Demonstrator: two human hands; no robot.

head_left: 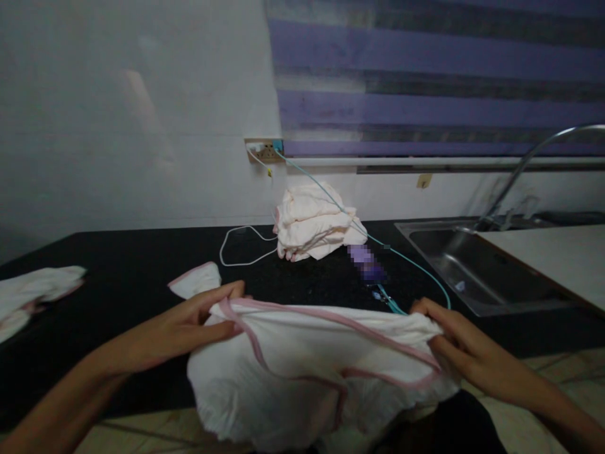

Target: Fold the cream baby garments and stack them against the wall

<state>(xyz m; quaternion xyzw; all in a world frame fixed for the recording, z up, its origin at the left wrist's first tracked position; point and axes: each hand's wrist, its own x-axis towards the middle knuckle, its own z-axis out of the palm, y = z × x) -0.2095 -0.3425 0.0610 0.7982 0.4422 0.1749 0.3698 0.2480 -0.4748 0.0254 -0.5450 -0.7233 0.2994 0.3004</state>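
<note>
A white cloth with pink edging, thin and loosely gathered, is stretched between my two hands in front of the dark counter. My left hand pinches its left upper corner between thumb and fingers. At the opposite end, my right hand grips a bunched part of the edge. The lower part hangs in folds towards me; whether it is a garment I cannot tell. Just beyond my left hand lies a small white piece with a pink rim. A stack of folded white cloths rests against the wall.
More white cloth lies on the black counter at the left. A purple phone-like object, blurred out, sits near the stack. A teal cable runs from the wall socket. To the right are a steel sink and curved tap.
</note>
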